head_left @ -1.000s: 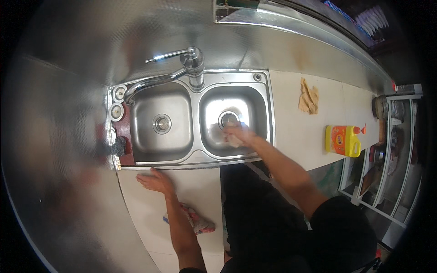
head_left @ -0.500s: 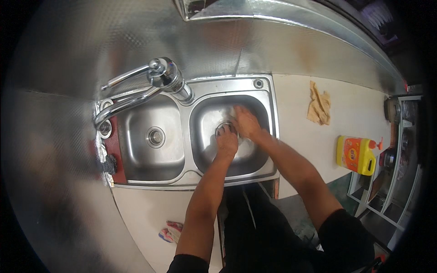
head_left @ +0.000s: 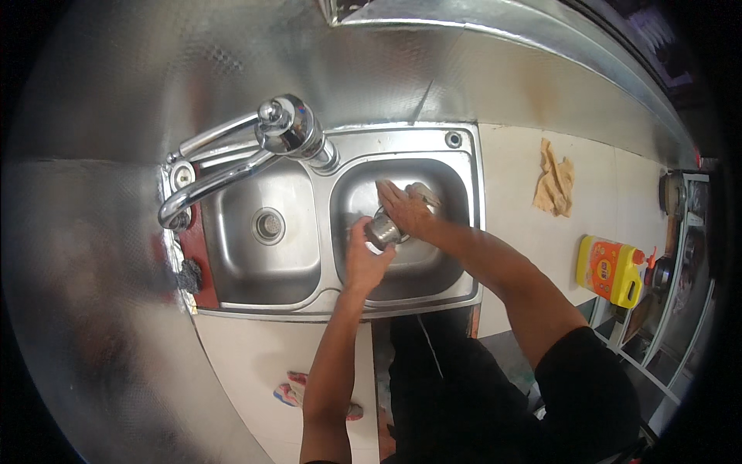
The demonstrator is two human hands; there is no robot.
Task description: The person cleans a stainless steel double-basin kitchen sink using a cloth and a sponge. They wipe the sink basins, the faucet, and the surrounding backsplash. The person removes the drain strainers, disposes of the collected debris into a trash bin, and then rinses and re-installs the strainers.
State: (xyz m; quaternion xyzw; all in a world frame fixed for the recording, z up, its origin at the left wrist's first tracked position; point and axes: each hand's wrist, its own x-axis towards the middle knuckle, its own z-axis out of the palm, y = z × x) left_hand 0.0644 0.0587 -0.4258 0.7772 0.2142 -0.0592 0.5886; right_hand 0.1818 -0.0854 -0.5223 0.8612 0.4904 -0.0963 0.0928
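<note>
In the right basin (head_left: pixel 421 271) of a steel double sink, my left hand (head_left: pixel 366 264) grips a small metal sink strainer basket (head_left: pixel 383 230) by its sides, tilted. My right hand (head_left: pixel 407 210) is just beyond it, palm down, over the drain area. Its fingers point forward and left, and a pale crumpled cloth (head_left: pixel 423 194) sticks out from under its far edge. Both the drain and the underside of the right hand are mostly hidden.
A chrome faucet (head_left: pixel 290 139) swings over the left basin (head_left: pixel 263 282). A dark scouring pad (head_left: pixel 188 276) lies at the left edge. On the right counter are a tan cloth (head_left: pixel 553 179) and a yellow jug (head_left: pixel 609 271). A patterned cloth (head_left: pixel 292 388) lies at the lower left.
The strainer basket now shows in my left hand, lifted above the drain. My left hand has shifted slightly left. The right hand has turned palm down, and the pale cloth shows beside it.
</note>
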